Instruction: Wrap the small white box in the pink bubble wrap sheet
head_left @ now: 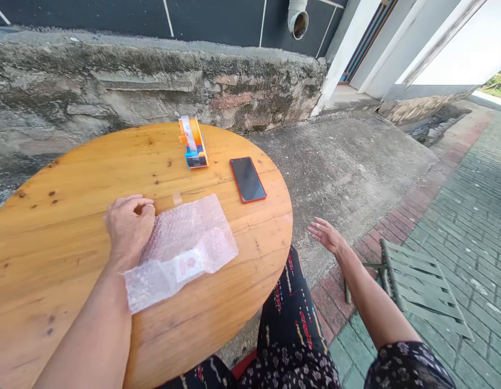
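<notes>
A sheet of clear bubble wrap [189, 219] lies on the round wooden table [72, 254], its near part folded over a small white item with faint reddish print [189, 265]. My left hand [131, 221] rests on the tabletop at the wrap's left edge, fingers curled in a loose fist; nothing shows in the gap by the thumb. Off the table's right side, my right hand [326, 235] hangs in the air with fingers stretched out, holding nothing. A short piece of clear tape [177, 199] sits just beyond the wrap's far edge.
An orange and blue tape dispenser [193, 143] stands near the table's far edge. To its right lies a phone in a red case [248, 180]. A green slatted folding stool [424, 286] is on the paving at right. Behind the table runs a rough stone wall base [153, 86].
</notes>
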